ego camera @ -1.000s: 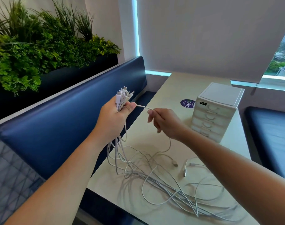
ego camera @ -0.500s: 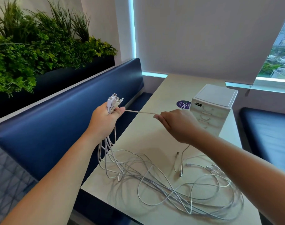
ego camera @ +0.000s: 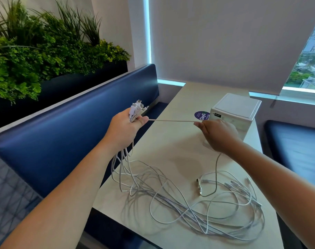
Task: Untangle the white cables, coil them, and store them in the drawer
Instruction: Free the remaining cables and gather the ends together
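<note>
My left hand point(ego camera: 125, 129) is raised above the table's left edge, fist closed around a bundle of white cable ends point(ego camera: 137, 109) whose plugs stick up above the fingers. One cable point(ego camera: 171, 120) runs taut from that fist to my right hand point(ego camera: 216, 134), which pinches it and lets it drop to the table. The rest of the white cables point(ego camera: 189, 200) lie in a loose tangle on the pale table point(ego camera: 176, 148). A small white drawer unit point(ego camera: 238, 109) stands behind my right hand, its drawer fronts mostly hidden.
A round purple sticker point(ego camera: 200, 115) lies left of the drawer unit. A blue padded bench point(ego camera: 72, 130) runs along the table's left side, with a planter of green plants point(ego camera: 36, 56) above it. Another blue seat point(ego camera: 295, 146) is at right.
My right hand has slid rightward along one cable, drawing it out straight from my left fist. More loose cable ends have gathered at the table's right side.
</note>
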`<state>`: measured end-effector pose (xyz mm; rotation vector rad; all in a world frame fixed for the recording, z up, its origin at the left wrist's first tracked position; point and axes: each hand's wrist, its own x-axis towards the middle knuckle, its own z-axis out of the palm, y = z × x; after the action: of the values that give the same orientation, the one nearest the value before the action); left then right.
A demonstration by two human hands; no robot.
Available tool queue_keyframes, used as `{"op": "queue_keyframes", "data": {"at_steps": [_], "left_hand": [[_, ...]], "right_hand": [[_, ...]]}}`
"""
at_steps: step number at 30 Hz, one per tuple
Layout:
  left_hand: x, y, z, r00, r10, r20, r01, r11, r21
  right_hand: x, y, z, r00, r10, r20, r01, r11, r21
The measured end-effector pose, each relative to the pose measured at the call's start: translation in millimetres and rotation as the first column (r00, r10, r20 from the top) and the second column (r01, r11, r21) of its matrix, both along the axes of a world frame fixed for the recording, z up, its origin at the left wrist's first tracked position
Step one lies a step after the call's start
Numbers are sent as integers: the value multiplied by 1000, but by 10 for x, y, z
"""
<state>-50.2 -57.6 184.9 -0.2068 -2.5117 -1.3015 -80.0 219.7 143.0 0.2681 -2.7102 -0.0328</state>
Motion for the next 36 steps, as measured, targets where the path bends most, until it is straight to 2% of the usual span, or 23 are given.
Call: {"op": "queue_keyframes", "data": {"at_steps": [6, 12, 14, 20, 22, 25, 27, 31, 36], "left_hand": [[-31, -146, 63, 999, 49, 17, -50, 997, 52], [-158, -499, 159, 993, 120, 8, -120, 983, 140], [-174, -550, 173, 990, 140, -10, -138, 983, 125], [-213, -603, 247, 965, 231, -124, -214, 967, 137], [-219, -634, 232, 959, 249, -138, -236, 966, 107], [-238, -676, 152, 949, 291, -121, -273, 952, 141], [-238, -690, 84, 945, 315, -91, -300, 943, 146], [-221, -699, 49, 933, 349, -91, -329, 927, 181], [-224, -603, 101, 945, 300, -131, -276, 946, 172]], "right_hand": [[38, 204, -67, 998, 30, -57, -28, 999, 37], [86, 549, -214, 1000, -24, 13, 24, 1000, -20], [129, 631, -264, 1000, -19, 24, 20, 1000, -18], [367, 692, -367, 990, 95, 108, -104, 992, 77], [436, 774, -436, 980, 161, 118, -170, 983, 71], [493, 865, -584, 964, 224, 143, -238, 967, 89], [508, 922, -644, 966, 201, 163, -216, 973, 79], [520, 1029, -630, 956, 39, 291, -50, 998, 30], [555, 1134, -764, 875, -130, 466, 113, 992, 64]]}}
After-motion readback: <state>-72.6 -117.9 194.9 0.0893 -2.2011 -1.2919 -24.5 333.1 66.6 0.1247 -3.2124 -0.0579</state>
